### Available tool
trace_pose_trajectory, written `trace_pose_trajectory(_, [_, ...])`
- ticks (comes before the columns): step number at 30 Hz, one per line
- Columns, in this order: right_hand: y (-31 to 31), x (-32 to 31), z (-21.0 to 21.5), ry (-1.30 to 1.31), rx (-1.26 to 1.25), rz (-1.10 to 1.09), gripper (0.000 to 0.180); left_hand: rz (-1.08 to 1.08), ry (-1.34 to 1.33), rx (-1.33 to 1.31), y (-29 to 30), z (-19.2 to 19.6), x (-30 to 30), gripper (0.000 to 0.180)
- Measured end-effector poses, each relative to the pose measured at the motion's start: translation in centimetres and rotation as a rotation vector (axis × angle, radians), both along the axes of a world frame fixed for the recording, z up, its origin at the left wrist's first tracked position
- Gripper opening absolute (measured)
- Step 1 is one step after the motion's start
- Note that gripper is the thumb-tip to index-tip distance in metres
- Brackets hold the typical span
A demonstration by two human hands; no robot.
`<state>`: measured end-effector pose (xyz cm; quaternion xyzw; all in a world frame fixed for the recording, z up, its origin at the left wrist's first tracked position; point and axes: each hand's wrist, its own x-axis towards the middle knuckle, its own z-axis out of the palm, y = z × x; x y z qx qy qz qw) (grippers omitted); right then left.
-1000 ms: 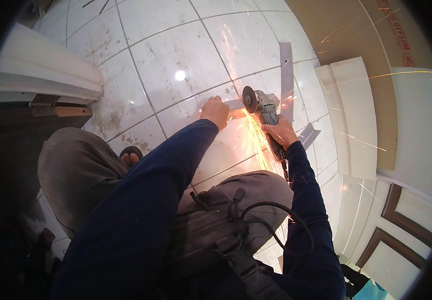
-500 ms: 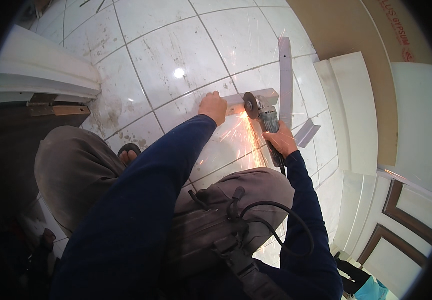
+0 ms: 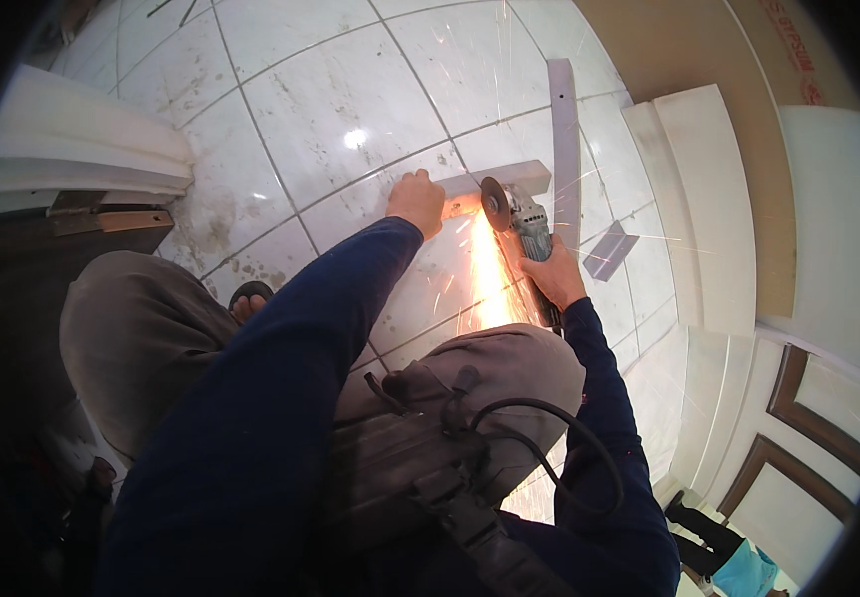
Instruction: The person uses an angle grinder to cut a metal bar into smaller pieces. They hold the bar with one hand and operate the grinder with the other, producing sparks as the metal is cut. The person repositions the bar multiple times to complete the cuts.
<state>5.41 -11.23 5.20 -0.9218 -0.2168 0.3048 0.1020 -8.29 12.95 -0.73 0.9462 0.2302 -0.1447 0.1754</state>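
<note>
Head view shows cutting under way on the white tiled floor (image 3: 301,109): one short metal bar (image 3: 520,177) lies mid-floor, pinned by the left hand (image 3: 417,202), while the right hand (image 3: 552,279) grips one angle grinder (image 3: 520,224), its disc throwing sparks. One long strip (image 3: 563,139) and one small offcut (image 3: 609,249) lie just beside. Finishing likely calls for steady pressure.
</note>
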Motion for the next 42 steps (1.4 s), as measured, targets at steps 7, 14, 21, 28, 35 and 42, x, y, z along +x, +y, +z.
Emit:
trace_pose_trajectory(7, [-0.1, 0.1, -0.5, 0.007, 0.034, -0.022, 0.078, -0.003, 0.006, -0.025, 0.1, 0.0, 0.1, 0.030])
trace_pose_trajectory(14, [0.2, 0.2, -0.7, -0.007, 0.022, -0.018, 0.075, -0.004, 0.005, -0.043, 0.1, 0.4, 0.1, 0.030])
trace_pose_trajectory(21, [-1.0, 0.2, -1.1, -0.065, 0.020, 0.084, 0.074, -0.008, 0.005, -0.037, 0.2, 0.3, 0.2, 0.027])
trace_pose_trajectory(28, [-0.5, 0.2, -0.8, -0.030, 0.053, 0.029, 0.078, 0.009, -0.020, -0.047, 0.0, -0.2, 0.2, 0.027])
trace_pose_trajectory(35, [-0.7, 0.1, -1.8, -0.053, 0.078, 0.019, 0.075, 0.014, -0.004, -0.030, 0.0, -0.1, -0.1, 0.027])
trace_pose_trajectory(42, [0.1, 0.0, -0.6, -0.015, 0.023, -0.003, 0.072, -0.004, 0.003, -0.047, 0.1, 0.2, 0.1, 0.030])
